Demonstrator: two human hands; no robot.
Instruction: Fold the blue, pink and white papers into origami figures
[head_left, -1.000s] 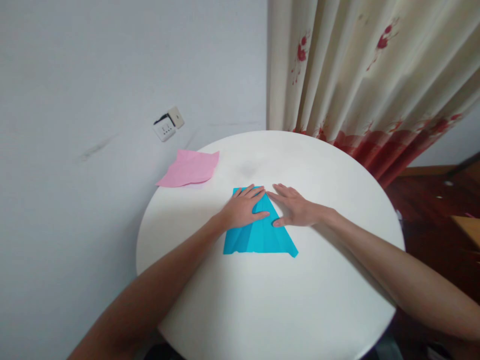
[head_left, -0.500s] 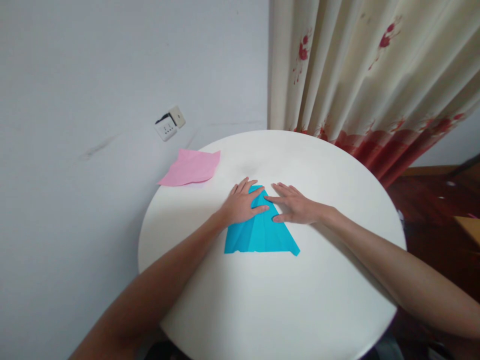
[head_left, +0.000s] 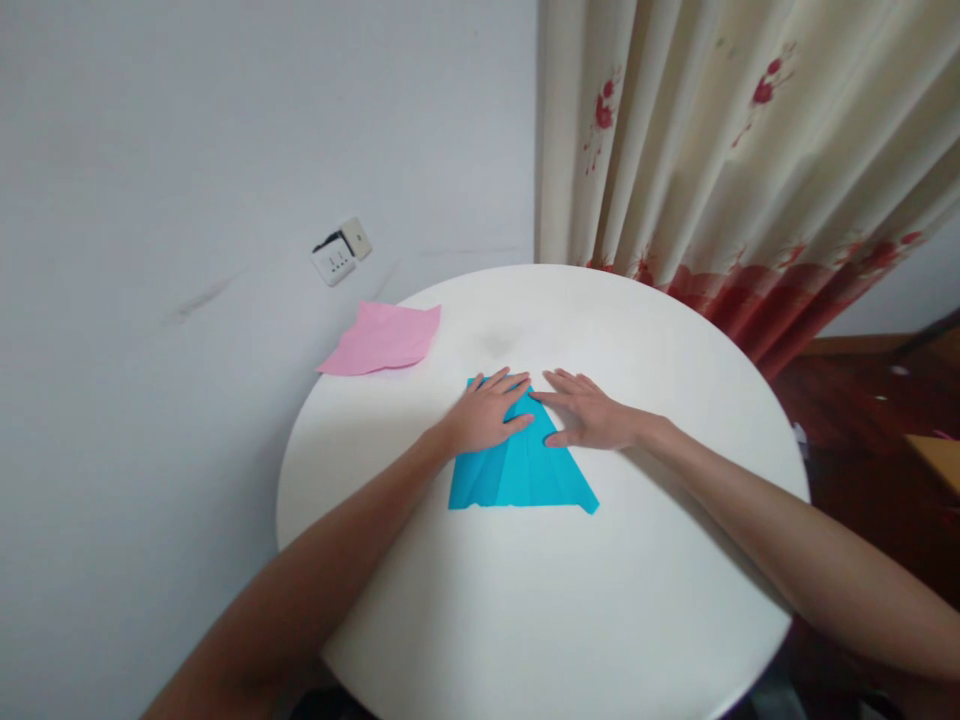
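A folded sheet of blue paper (head_left: 525,478) lies in the middle of a round white table (head_left: 555,600), wide at the near edge and narrowing to a point at the far end. My left hand (head_left: 484,415) lies flat on its upper left part, fingers stretched out. My right hand (head_left: 589,415) rests flat on the table along the paper's upper right edge, with its fingertips touching the tip. Both hands press down and hold nothing.
A pink sheet of paper (head_left: 381,338) lies at the table's far left edge, partly hanging over it. A grey wall with a socket (head_left: 341,255) stands behind. A cream curtain (head_left: 720,160) with red flowers hangs at the back right, above a dark wooden floor (head_left: 862,420).
My left hand slid a little up and then back down over the paper's upper left part. My right hand stayed almost still.
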